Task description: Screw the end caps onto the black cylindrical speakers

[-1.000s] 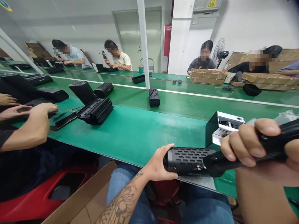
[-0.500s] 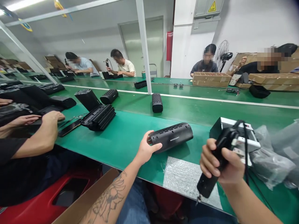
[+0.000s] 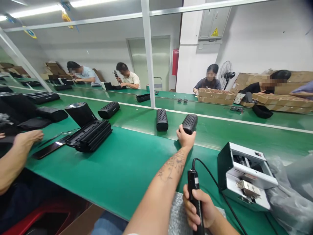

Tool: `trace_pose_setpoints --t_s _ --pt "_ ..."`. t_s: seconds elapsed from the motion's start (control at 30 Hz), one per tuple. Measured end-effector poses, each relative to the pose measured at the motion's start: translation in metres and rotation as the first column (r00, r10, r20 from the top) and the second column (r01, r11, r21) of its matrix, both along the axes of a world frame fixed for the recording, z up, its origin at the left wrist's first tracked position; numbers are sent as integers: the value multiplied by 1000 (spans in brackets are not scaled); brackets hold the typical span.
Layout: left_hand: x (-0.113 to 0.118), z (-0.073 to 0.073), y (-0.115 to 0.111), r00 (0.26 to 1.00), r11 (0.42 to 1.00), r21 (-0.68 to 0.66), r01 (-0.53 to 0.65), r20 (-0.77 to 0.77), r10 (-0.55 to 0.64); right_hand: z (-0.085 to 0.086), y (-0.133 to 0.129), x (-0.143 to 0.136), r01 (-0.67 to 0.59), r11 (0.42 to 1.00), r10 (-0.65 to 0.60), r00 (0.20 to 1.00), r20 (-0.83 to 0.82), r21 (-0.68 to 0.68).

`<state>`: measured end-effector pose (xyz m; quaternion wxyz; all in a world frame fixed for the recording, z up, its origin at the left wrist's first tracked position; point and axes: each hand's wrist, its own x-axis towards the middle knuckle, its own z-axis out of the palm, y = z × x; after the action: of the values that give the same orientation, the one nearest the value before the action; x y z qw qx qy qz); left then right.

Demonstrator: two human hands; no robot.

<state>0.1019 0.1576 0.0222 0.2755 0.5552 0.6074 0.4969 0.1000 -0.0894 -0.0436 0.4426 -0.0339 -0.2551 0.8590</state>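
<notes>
My left hand (image 3: 186, 138) reaches out across the bench, its fingers wrapped round the near end of a black speaker housing (image 3: 190, 123) with a perforated face. That housing is on the green belt strip, just right of a second perforated speaker housing (image 3: 162, 120). Low in front of me, my right hand (image 3: 199, 209) grips a black corded electric screwdriver (image 3: 194, 186), held upright with its cord leaving the top. The screwdriver's lower end is out of frame. Beneath my right hand lies a sheet of bubble wrap (image 3: 177, 212), partly hidden by my arm.
A white and black screw feeder (image 3: 246, 176) and plastic bags (image 3: 290, 186) stand to the right. On the left are stacked black housings (image 3: 88, 133), a phone (image 3: 50, 148) and a co-worker's hand (image 3: 29, 140). A white post (image 3: 148, 55) rises beyond the belt. Several people sit opposite.
My left hand has carried the speaker housing forward from the near bench to the belt strip, turning it lengthwise. My right hand has moved left and lower, with the screwdriver now more upright.
</notes>
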Motion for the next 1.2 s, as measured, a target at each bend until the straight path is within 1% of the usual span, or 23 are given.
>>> trace_pose_setpoints --t_s 0.07,0.13,0.2,0.27,0.3,0.37,0.43,0.53,0.6,0.67,0.73,0.77,0.83,0.9,0.93,1.0,1.03,1.07,1.1,1.13,1.17,1.2 --pt "19 -6 11 996 999 9 31 -87 -30 1 1 5 31 999 -32 999 -33 -26" --pt "24 -14 16 985 999 15 51 -166 -48 2 1 9 58 997 -60 997 -54 -47" --pt "15 -22 17 973 998 38 53 -228 -43 2 1 9 69 996 -72 995 -62 -55" --pt "-4 -26 21 963 997 77 21 -268 0 2 1 5 74 996 -78 995 -64 -58" --pt "-17 -27 25 960 995 94 -17 -277 43 2 2 3 75 995 -79 995 -62 -60" --pt "-43 -25 39 949 985 100 -138 -270 161 3 3 -2 80 995 -83 995 -59 -61" --pt "-66 -21 59 930 963 73 -260 -250 271 4 5 -4 87 994 -90 994 -56 -62" --pt "-85 -15 89 910 932 3 -362 -216 354 5 6 -2 100 993 -105 992 -71 -64" --pt "-91 -10 104 912 923 -42 -382 -178 370 4 5 2 93 994 -98 992 -79 -62" --pt "-96 -5 112 922 923 -81 -377 -126 366 2 3 5 76 996 -79 994 -77 -46" --pt "-105 2 114 935 928 -115 -353 -63 348 2 1 6 60 998 -60 996 -66 -9" --pt "-113 6 110 942 933 -129 -335 -30 334 4 0 6 52 998 -51 997 -54 17" --pt "-133 12 95 958 950 -136 -280 31 286 10 -2 8 48 997 -46 998 -29 62" --pt "-157 18 65 977 975 -108 -192 79 201 23 -4 14 52 995 -50 999 -16 82" --pt "-170 21 45 985 987 -86 -137 96 145 31 -6 21 62 994 -61 998 -11 85" --pt "-196 23 -4 992 999 -41 -18 121 23 51 -13 40 110 987 -115 993 36 114" --pt "-208 23 -30 991 999 -25 40 128 -36 63 -18 53 163 973 -182 977 110 164" --pt "-220 22 -58 987 995 -10 94 134 -92 76 -25 66 215 949 -263 942 206 229" --pt "-230 19 -85 977 987 3 163 139 -162 90 -32 80 261 922 -350 878 327 286" --pt "-240 16 -111 958 968 28 250 135 -252 104 -39 93 318 880 -458 768 448 353" --pt "-248 12 -135 931 941 42 337 132 -340 119 -47 105 378 818 -572 615 543 434" --pt "-254 7 -157 900 910 43 413 131 -415 133 -53 116 450 718 -695 426 579 530"
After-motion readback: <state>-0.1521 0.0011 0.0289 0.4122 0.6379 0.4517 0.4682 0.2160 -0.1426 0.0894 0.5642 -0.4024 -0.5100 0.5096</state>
